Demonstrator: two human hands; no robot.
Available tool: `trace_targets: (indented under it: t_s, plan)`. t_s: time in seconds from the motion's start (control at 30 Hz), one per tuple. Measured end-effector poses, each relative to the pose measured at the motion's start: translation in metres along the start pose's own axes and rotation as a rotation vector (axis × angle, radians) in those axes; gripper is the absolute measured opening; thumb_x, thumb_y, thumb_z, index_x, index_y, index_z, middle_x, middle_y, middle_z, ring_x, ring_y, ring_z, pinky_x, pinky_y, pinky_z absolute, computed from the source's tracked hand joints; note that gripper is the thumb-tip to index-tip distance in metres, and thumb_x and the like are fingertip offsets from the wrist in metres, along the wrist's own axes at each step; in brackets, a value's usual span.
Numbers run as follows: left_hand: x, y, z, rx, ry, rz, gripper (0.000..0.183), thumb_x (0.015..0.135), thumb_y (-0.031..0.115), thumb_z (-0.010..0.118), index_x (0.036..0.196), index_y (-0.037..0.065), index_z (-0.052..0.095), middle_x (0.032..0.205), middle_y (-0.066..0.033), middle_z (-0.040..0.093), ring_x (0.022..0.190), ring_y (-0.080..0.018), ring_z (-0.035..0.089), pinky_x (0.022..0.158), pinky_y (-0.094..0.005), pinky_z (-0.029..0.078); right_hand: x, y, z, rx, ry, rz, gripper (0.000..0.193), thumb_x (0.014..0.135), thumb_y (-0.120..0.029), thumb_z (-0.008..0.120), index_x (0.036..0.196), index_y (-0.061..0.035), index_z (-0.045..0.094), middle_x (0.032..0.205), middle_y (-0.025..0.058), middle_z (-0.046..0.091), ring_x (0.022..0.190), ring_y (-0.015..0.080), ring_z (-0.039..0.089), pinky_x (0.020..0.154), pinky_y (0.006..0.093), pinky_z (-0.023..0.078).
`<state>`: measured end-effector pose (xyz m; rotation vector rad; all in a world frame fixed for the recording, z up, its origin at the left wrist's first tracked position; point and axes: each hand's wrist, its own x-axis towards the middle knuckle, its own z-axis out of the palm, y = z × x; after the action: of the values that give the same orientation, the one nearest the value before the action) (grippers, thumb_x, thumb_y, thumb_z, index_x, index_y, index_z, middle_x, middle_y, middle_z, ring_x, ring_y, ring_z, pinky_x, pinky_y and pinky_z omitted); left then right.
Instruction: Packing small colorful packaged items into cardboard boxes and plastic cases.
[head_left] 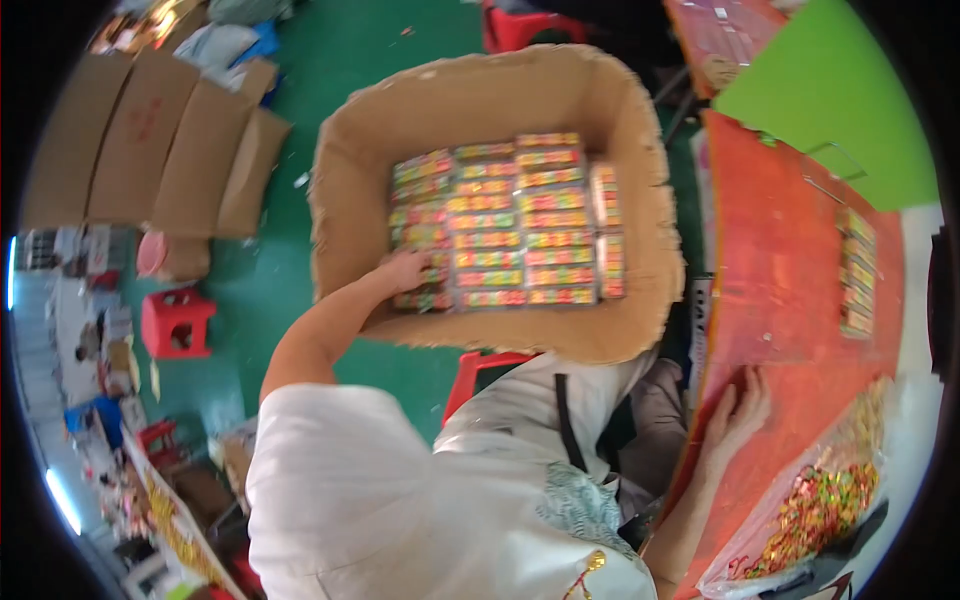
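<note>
My left hand (405, 270) reaches into a large cardboard box (480, 95), down at the left column of small colourful packs (487, 240). Its fingers are blurred among these packs, so whether they grip one cannot be told. The packs lie in rows and stacked columns, clear-wrapped, in red, yellow and green; a few stand on edge along the right side. On the orange-red tabletop (775, 300) my right hand (740, 405) rests with its fingers stretched out and apart, holding nothing.
A row of similar packs (857, 275) lies at the table's far right, below a green panel (840, 100). A clear plastic bag (810, 510) of small shiny pieces sits nearer. Flattened cartons (140, 140) and a red stool (178, 322) stand left on the green floor (335, 35).
</note>
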<state>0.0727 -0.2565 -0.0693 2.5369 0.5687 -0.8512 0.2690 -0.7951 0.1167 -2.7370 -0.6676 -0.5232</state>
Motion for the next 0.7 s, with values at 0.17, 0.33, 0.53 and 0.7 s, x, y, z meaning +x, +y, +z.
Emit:
trace_targets:
  t_s: [0.17,0.33,0.53,0.7]
  plan:
    - [-0.003,-0.016,-0.011,-0.064,0.194,0.212,0.045,0.086,0.033,0.059,0.129,0.018,0.058,0.121,-0.0196,0.061,0.11,-0.0362,0.06,0.094,-0.0476,0.047,-0.013,-0.018,0.02,0.105,-0.023,0.021,0.033,0.086,-0.013,0.062,0.118,-0.0073,0.059,0.124,0.0165,0.056,0.113,0.0354,0.052,0.096,0.0453,0.038]
    - [-0.006,0.019,-0.063,-1.149,0.645,0.141,0.04,0.09,0.005,0.057,0.129,-0.002,0.051,0.123,-0.0116,0.058,0.11,-0.0208,0.056,0.096,-0.0327,0.045,0.002,-0.018,-0.002,0.295,0.015,0.195,0.031,0.085,-0.005,0.063,0.115,-0.0049,0.06,0.123,0.0146,0.056,0.114,0.0333,0.052,0.099,0.0416,0.039]
    - [-0.046,0.226,-0.142,-1.001,0.556,0.49,0.034,0.092,0.001,0.051,0.126,0.002,0.053,0.112,-0.0064,0.059,0.103,-0.0147,0.056,0.092,-0.0273,0.044,0.039,0.084,0.008,0.487,0.258,0.309,0.032,0.089,-0.012,0.06,0.119,-0.0027,0.057,0.123,0.0174,0.054,0.116,0.0347,0.05,0.099,0.0422,0.04]
    - [-0.048,0.366,-0.135,-0.863,0.092,0.862,0.035,0.091,0.002,0.053,0.126,0.003,0.053,0.116,-0.0061,0.058,0.105,-0.014,0.056,0.094,-0.0285,0.044,0.099,0.181,0.031,0.278,0.425,0.526,0.042,0.09,-0.021,0.059,0.127,-0.0041,0.052,0.129,0.0185,0.051,0.121,0.0364,0.048,0.099,0.0466,0.04]
